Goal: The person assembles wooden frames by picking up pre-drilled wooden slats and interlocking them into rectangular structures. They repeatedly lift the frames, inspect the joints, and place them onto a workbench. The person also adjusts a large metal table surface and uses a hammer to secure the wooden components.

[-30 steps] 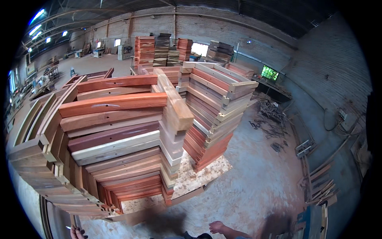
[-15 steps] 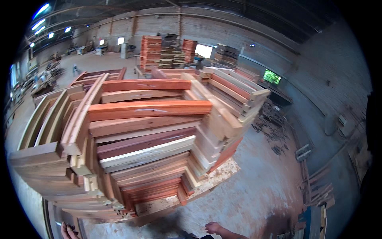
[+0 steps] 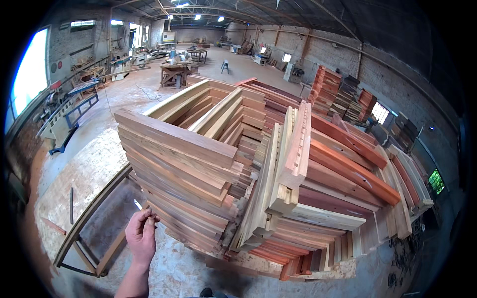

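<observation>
My left hand [image 3: 141, 236] is raised at the lower left, its fingers closed. A cigarette [image 3: 137, 203], white with a tan end, is pinched between them and points up and left. Just right of the hand rises a tall stack of brown wooden frames [image 3: 176, 136], apart from my fingers. Beside it stands another stack, with pale notched posts [image 3: 297, 149] and red-brown rails [image 3: 343, 161]. Behind and below my hand a dark curved wooden frame [image 3: 89, 218] lies low. My right hand is out of sight.
A sawdust-covered board [image 3: 94, 171] and a loose dark strip [image 3: 71, 206] lie at the left. A blue-legged machine [image 3: 82, 107] stands by the bright opening. Workbenches [image 3: 174, 72], a stool [image 3: 225, 66] and tall red wood piles [image 3: 324, 89] stand farther back.
The view has swung left, so the stacks now sit farther right. My left hand has come up into fuller view with the cigarette. My right hand has left the picture.
</observation>
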Motion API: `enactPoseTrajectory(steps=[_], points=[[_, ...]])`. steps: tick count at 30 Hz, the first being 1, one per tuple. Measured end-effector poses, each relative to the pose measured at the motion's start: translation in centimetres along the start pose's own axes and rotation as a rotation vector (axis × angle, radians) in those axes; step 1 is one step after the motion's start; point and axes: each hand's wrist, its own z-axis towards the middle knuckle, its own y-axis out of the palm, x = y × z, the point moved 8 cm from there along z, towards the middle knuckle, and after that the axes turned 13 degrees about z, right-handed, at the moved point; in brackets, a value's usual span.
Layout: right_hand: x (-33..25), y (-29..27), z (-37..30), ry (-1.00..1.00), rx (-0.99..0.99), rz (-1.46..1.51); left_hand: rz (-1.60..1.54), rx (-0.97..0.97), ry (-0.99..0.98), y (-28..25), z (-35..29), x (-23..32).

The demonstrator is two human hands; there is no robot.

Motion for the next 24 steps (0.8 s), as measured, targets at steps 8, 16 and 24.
enactPoseTrajectory(steps=[8, 16, 24], points=[[-5.7, -3.2, 1.9, -0.298, 0.027, -0.172, 0.388, 0.137, 0.554, -0.1, 5.7, 9.9], [-4.5, -1.4, 0.8, 0.271, 0.019, 0.385, 0.591, 0.057, 0.571, 4.0, 21.0, 15.6], [-6.0, -0.3, -1.0, 0.821, 0.150, 0.929, 1.280, -0.561, 0.188, 9.6, 31.7, 7.5]])
